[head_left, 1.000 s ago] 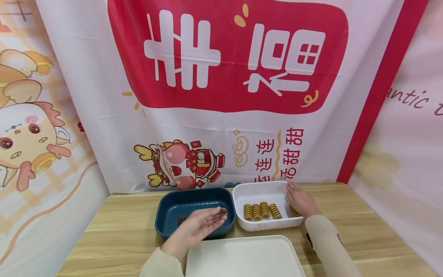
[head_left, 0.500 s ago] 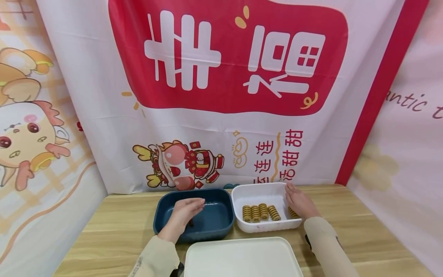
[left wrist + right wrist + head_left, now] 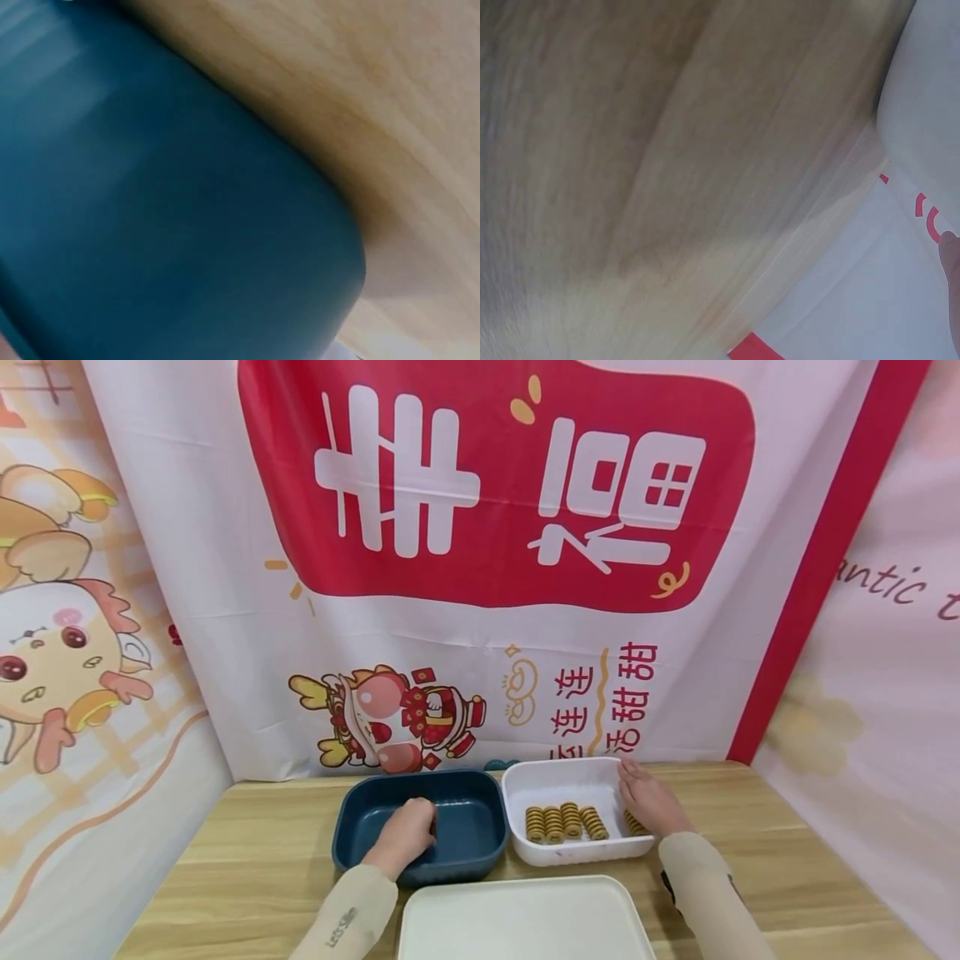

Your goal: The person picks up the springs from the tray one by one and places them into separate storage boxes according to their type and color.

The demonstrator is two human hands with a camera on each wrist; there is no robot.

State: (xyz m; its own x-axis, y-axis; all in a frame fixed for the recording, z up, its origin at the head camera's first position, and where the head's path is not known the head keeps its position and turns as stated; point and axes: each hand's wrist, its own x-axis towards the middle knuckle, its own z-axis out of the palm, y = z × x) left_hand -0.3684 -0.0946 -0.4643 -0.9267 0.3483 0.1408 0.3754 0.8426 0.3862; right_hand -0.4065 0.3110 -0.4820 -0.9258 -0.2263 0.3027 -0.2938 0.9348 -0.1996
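My left hand (image 3: 410,832) reaches down into the dark blue bin (image 3: 480,852), its fingers curled round something brown that is mostly hidden, apparently a short stack of brown cookies. In the left wrist view only the outer wall of the blue bin (image 3: 225,217) and the tabletop appear; the grip is out of sight. Over the right end of the white bin (image 3: 577,853) lies my right hand (image 3: 654,799), fingers fairly straight along the rim. Several stacks of ring-shaped sandwich cookies (image 3: 572,820) stand in the white bin, and another stack (image 3: 635,823) is partly covered by the right hand.
A cream tray (image 3: 525,918) lies in front of both bins on the wooden table (image 3: 247,860). Right behind the bins hangs a red and white printed cloth (image 3: 495,568). The two bins stand side by side, almost touching.
My left hand has moved left, then down into the blue bin, and its fingers have closed over the brown stack there. The right hand has stayed on the white bin.
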